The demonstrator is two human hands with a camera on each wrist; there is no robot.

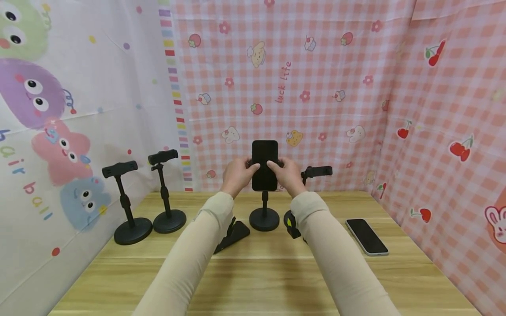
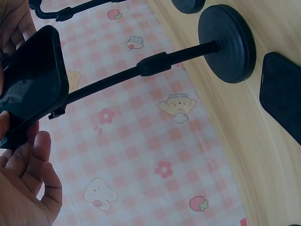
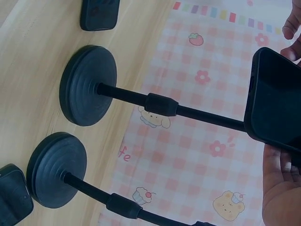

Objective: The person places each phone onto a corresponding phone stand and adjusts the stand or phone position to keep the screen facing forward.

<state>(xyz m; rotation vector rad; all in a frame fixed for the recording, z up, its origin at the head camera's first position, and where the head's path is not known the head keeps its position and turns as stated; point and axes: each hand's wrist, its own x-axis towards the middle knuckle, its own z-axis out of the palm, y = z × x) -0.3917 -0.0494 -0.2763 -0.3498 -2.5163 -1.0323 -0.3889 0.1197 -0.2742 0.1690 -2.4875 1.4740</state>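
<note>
A black phone (image 1: 265,149) stands upright, screen toward me, at the top of the middle black phone stand (image 1: 264,219). My left hand (image 1: 238,174) grips its left edge, thumb on the screen and fingers behind. My right hand (image 1: 290,175) holds the right edge in the same way. In the left wrist view a piece of the holder (image 2: 57,112) shows under the phone's lower end; most of it is hidden behind the phone. The stand's pole (image 3: 202,115) runs from the phone down to the round base (image 3: 89,87).
Two stands, one at the far left (image 1: 132,231) and one beside it (image 1: 169,220), have bare holders. Another stand (image 1: 319,171) is partly behind my right arm. A dark phone (image 1: 238,232) lies by my left forearm, and a pale-edged phone (image 1: 366,237) lies at the right.
</note>
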